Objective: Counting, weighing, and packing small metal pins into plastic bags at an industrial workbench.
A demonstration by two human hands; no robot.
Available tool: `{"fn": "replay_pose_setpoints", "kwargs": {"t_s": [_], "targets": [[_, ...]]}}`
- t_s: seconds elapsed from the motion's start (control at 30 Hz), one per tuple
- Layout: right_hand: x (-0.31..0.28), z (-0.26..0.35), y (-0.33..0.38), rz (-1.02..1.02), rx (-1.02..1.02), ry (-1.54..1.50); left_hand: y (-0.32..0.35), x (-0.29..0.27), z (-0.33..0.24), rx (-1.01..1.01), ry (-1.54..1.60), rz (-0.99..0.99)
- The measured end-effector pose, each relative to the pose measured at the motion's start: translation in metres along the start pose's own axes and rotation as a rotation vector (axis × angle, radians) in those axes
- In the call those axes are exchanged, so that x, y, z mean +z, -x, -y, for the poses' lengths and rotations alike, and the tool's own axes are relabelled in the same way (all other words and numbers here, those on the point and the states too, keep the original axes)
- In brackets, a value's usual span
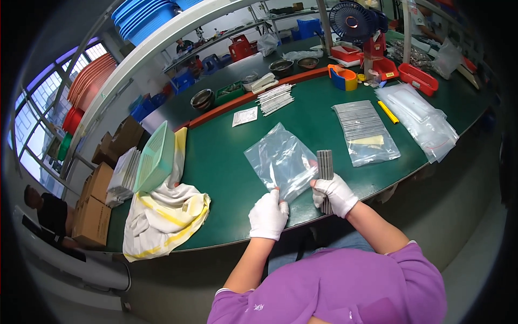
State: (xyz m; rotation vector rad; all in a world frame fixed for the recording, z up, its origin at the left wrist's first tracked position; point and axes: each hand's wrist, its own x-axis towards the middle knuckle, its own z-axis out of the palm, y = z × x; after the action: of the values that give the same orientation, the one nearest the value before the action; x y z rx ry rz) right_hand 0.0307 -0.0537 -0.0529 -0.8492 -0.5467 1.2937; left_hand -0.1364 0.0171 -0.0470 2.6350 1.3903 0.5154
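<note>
Both my hands wear white gloves. My left hand [268,216] pinches the near edge of a clear plastic bag [280,160] that lies on the green table [226,178]. My right hand [335,193] grips a bundle of thin grey metal strips [325,164], held upright beside the bag's right edge. The bundle's upper end touches the bag's side.
A filled clear bag of grey strips [365,132] lies to the right, with more clear bags [421,121] and a yellow marker [388,112] beyond. A green basket [156,156] and yellow-white cloth [164,216] sit left. Loose strips [275,99], bowls, red trays and a fan [352,20] stand at the back.
</note>
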Motion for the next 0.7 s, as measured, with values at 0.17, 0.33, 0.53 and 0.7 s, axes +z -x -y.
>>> {"fn": "replay_pose_setpoints", "kwargs": {"t_s": [0.17, 0.33, 0.53, 0.7], "targets": [[0.024, 0.024, 0.012, 0.299, 0.295, 0.668, -0.005, 0.004, 0.006, 0.115, 0.139, -0.156], [0.033, 0.025, 0.017, 0.386, 0.407, 0.811, -0.013, 0.002, 0.009, -0.097, 0.599, -0.159], [0.023, 0.018, 0.013, 0.336, 0.384, 0.745, -0.009, -0.012, -0.006, -0.008, 0.701, -0.216], [0.001, -0.015, -0.002, 0.106, 0.442, -0.264, 0.015, 0.013, -0.015, 0.362, 0.562, -0.307]]}}
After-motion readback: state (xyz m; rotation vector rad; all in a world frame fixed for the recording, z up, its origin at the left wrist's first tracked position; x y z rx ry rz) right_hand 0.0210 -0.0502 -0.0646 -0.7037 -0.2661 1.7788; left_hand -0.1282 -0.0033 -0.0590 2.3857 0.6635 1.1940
